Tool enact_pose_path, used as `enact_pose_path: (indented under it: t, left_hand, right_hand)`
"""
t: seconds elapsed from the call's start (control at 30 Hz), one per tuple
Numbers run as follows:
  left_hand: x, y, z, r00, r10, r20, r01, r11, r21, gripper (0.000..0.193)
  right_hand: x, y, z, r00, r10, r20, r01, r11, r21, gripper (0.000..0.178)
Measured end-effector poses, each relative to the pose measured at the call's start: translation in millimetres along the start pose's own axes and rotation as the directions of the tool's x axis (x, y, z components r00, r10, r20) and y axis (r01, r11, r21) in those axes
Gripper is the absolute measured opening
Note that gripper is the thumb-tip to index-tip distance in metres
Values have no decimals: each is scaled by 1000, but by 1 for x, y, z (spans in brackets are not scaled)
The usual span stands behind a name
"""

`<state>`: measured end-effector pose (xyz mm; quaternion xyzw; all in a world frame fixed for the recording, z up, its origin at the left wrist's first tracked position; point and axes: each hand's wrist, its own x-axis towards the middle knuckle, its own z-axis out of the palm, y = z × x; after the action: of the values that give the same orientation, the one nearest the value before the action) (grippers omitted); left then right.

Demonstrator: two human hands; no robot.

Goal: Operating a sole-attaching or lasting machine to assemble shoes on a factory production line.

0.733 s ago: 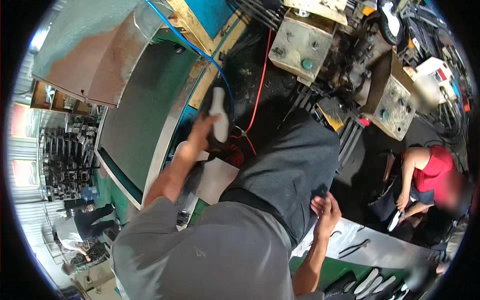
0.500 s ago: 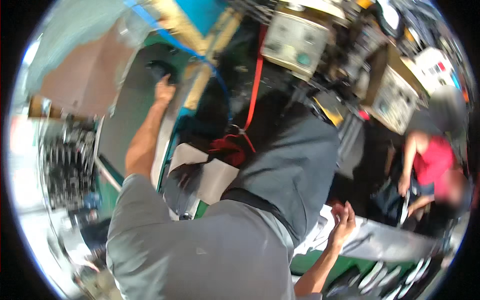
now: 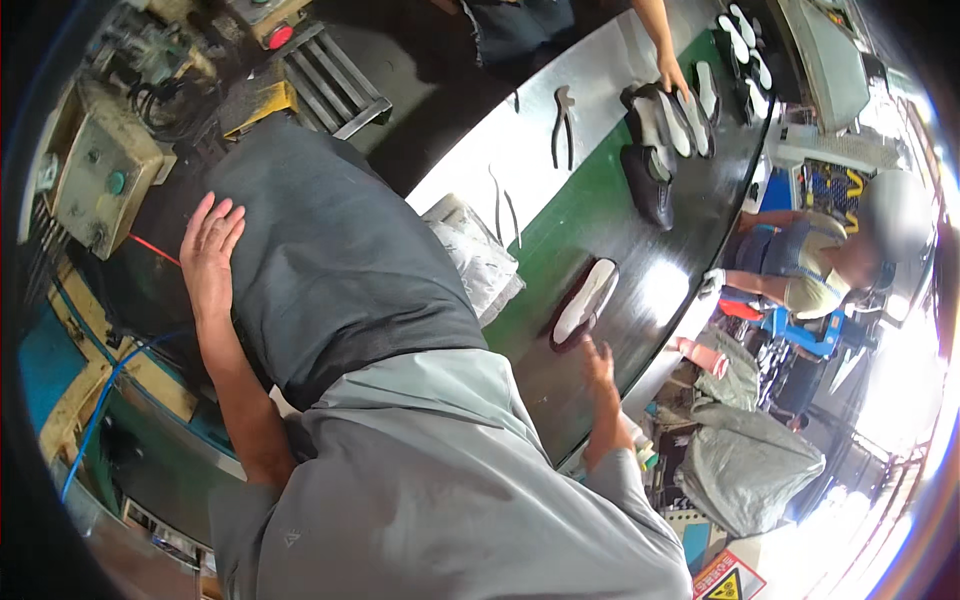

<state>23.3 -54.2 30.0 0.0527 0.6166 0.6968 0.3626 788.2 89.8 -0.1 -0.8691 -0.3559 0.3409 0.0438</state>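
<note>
My right hand (image 3: pixel 600 375) is stretched over the dark green bench surface (image 3: pixel 540 375). Its fingers are extended and hold nothing, and their tips come close to a dark reddish shoe (image 3: pixel 586 303) with a pale sole-shaped face turned up; whether they touch it I cannot tell. Beside my dark-trousered thigh, my left hand (image 3: pixel 210 255) hangs with its fingers spread and nothing in it. Farther along the bench stands a dark shoe (image 3: pixel 648 188), close to several more with pale soles (image 3: pixel 678 122). A co-worker's hand (image 3: pixel 672 75) rests on those.
Pliers (image 3: pixel 564 128), another slim tool (image 3: pixel 505 210) and a crumpled plastic-wrapped bundle (image 3: pixel 472 255) lie along the bench's metal edge. A control box with a green button (image 3: pixel 115 183) is at the left. Another person (image 3: pixel 795 255) stands across the bench.
The view has swung right. My left hand has come away from a dark object on the left-hand green surface. My right hand has moved out over the bench toward the reddish shoe.
</note>
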Motion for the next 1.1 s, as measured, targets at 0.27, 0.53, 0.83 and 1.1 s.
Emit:
enact_pose_path:
  t: [0.27, 0.53, 0.83, 1.1]
  left_hand:
    - [-3, -1, 75, 977, -62, 204, 17, 976, 215, 49]
    - [-55, -37, 230, 718, -189, 670, -38, 950, 308, 70]
    - [-49, -8, 274, 929, 296, 221, -340, 919, 201, 49]
    - [-94, -1, 135, 982, 188, 6, -187, 978, -89, 35]
  right_hand:
    - [52, -40, 61, 939, -243, -243, 258, 966, 30, 119]
    - [-20, -175, 68, 926, -362, 104, 190, 687, 701, 79]
    - [-217, -380, 181, 510, -812, 286, 294, 476, 829, 35]
    - [-248, -355, 218, 170, -695, 698, 255, 715, 650, 66]
